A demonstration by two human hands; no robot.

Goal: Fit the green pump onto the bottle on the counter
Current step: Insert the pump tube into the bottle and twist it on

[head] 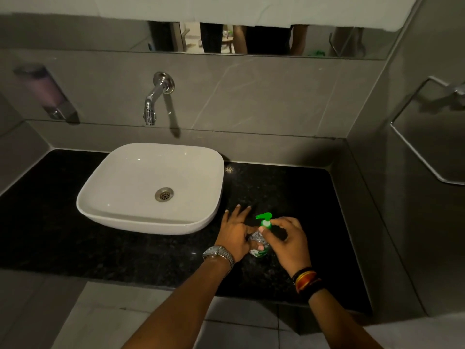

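Black and shiny, the surface [289,197] holds a white sink [151,187] toward its left side. Near the front edge, the left hand [235,235] is wrapped around a small clear bottle [259,245]. The right hand [286,238] pinches the green pump [264,219] sitting on the bottle's top.

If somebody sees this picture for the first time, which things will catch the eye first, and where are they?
The bright green pump stands out most, on top of the small clear bottle on the black counter, right of the basin. The right hand pinches the pump's collar while the left hand steadies the bottle. The white basin glows against the dark stone, under the chrome tap on the wall.
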